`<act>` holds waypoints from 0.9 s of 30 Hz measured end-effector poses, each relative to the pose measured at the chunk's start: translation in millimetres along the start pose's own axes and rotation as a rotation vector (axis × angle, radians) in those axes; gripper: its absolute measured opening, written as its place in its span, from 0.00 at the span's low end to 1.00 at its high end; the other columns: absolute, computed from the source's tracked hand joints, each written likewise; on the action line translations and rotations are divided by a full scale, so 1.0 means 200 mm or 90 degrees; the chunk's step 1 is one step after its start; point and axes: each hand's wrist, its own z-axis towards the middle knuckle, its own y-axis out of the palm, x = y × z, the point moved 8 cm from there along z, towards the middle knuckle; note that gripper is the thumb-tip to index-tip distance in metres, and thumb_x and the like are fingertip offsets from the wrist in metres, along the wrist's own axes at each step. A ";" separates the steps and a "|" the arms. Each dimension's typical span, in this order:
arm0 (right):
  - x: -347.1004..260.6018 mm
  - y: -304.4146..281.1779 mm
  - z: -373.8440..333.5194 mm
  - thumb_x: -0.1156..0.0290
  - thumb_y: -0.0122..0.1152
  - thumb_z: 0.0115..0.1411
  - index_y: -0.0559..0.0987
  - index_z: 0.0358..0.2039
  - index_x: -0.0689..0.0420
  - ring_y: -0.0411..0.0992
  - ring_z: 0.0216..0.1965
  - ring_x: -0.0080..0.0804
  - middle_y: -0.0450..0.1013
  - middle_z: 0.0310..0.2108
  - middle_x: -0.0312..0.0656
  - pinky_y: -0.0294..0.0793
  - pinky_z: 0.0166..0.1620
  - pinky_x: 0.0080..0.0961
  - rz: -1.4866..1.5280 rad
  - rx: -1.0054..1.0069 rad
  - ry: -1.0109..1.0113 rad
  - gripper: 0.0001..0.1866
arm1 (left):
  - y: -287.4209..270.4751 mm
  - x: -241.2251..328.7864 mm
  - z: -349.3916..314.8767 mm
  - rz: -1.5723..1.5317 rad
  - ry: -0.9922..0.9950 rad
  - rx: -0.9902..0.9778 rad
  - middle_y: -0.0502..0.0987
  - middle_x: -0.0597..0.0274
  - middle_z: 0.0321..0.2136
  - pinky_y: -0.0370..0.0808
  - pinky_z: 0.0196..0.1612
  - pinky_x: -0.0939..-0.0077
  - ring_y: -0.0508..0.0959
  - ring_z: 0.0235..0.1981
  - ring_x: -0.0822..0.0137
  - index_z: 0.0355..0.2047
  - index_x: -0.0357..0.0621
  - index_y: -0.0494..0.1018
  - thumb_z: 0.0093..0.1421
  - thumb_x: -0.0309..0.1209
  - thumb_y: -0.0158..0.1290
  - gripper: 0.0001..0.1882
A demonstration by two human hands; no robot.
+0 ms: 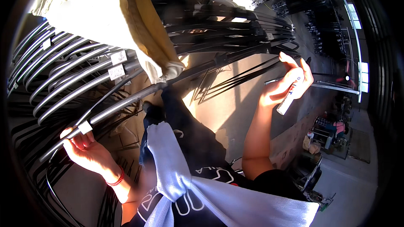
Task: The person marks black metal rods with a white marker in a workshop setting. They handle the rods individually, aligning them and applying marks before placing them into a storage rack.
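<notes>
My left hand [89, 154] is closed around a long dark tube [122, 103], close to its lower left end. A small white tag [86, 127] is wrapped on the tube just beyond my fingers. The tube slants up to the right and passes under the edge of a beige cloth. At the right, my raised right hand [277, 86] grips a white marker pen [287, 101], its lower end sticking out below the palm. The pen's other end is hidden by my fingers. This hand is apart from the tube.
Several curved dark tubes [63, 73] with white tags [117, 72] are stacked at the left. The beige cloth [147, 29] hangs over the stack. More dark tubes [227, 40] run along the far side. A person [338, 127] and machinery [313, 172] are at far right.
</notes>
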 end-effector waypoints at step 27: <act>0.24 0.08 0.01 0.73 0.41 0.59 0.57 0.30 0.58 0.72 0.28 0.34 0.74 0.25 0.54 0.64 0.47 0.36 0.089 -0.161 0.011 0.05 | -0.03 0.04 0.03 -0.005 0.038 0.194 0.55 0.74 0.13 0.56 0.22 0.83 0.53 0.15 0.78 0.16 0.49 0.60 0.58 0.37 0.47 0.15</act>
